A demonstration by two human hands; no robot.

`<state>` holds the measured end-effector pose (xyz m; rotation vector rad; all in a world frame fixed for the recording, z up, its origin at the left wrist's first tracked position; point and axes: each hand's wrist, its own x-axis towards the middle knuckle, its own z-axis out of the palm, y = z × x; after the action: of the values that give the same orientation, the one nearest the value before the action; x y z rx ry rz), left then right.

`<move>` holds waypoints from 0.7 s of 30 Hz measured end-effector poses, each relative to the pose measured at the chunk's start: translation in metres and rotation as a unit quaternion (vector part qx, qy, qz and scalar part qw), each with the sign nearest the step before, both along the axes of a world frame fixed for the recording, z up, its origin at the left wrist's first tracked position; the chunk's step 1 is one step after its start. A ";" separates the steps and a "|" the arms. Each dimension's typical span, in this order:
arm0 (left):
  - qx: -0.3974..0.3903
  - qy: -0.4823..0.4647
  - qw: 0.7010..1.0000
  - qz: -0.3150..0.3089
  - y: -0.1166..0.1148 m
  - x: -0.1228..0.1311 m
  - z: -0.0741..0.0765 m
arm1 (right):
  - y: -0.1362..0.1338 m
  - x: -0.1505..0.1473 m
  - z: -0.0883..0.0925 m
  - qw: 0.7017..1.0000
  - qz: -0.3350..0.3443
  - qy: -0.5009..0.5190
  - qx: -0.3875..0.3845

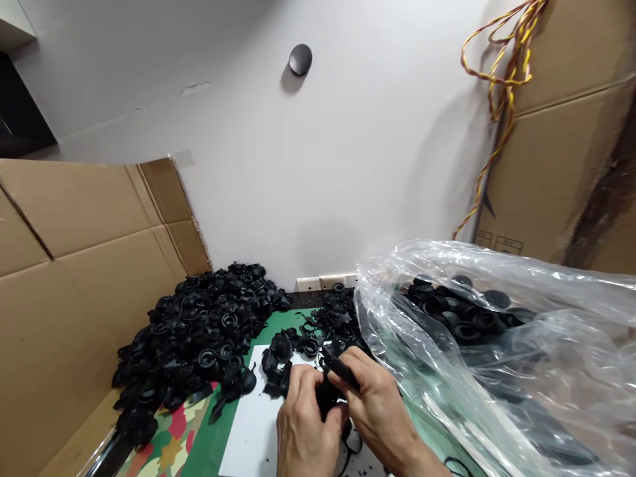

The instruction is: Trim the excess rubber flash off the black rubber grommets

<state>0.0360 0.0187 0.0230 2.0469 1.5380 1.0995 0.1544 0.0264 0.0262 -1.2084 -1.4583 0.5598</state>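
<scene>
My left hand (304, 427) is closed around a black rubber part (326, 397), most of it hidden by the fingers. In my right hand (375, 401) is a slim black pen-like tool (344, 371); its tip meets the dark parts and its exact kind cannot be made out. Both hands are close together over a white sheet (248, 427) on a green mat (209, 430). Just beyond my left hand lies a small group of ribbed black rubber parts (278, 354). Black scraps and thin rings are scattered beneath the hands.
A large heap of black rubber parts (199, 331) leans against cardboard (89, 265) at left. Black trimmings (340, 315) lie behind my hands. On the right, a clear plastic bag (561, 358) holds round black parts (467, 315). Yellow-brown twisted wire (507, 86) hangs by a cardboard box (561, 146).
</scene>
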 end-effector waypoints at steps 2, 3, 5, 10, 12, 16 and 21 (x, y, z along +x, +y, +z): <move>-0.012 0.001 1.000 0.023 0.002 0.000 -0.002 | 0.004 -0.003 -0.003 1.000 0.002 -0.018 0.005; -0.022 -0.001 0.999 0.025 0.004 0.000 -0.003 | 0.006 -0.004 -0.004 1.000 0.001 -0.027 0.004; -0.037 -0.013 0.999 0.026 0.006 0.002 -0.003 | 0.009 -0.006 -0.007 0.999 -0.003 -0.047 -0.002; -0.074 -0.033 0.995 0.053 0.008 0.004 -0.002 | 0.015 -0.011 -0.005 0.996 -0.009 -0.087 -0.027; -0.078 -0.039 0.995 0.053 0.008 0.002 -0.002 | 0.017 -0.016 -0.004 0.995 -0.013 -0.092 -0.044; -0.035 -0.069 0.996 0.048 0.006 -0.002 -0.006 | 0.026 -0.024 -0.010 0.991 -0.020 -0.086 -0.101; -0.005 -0.156 0.987 -0.034 -0.005 -0.004 -0.011 | 0.053 -0.002 -0.022 0.977 -0.082 -0.087 -0.176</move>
<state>0.0319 0.0137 0.0119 1.8011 1.3054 1.3094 0.1521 0.0791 0.0044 -1.6755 -1.4242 0.6285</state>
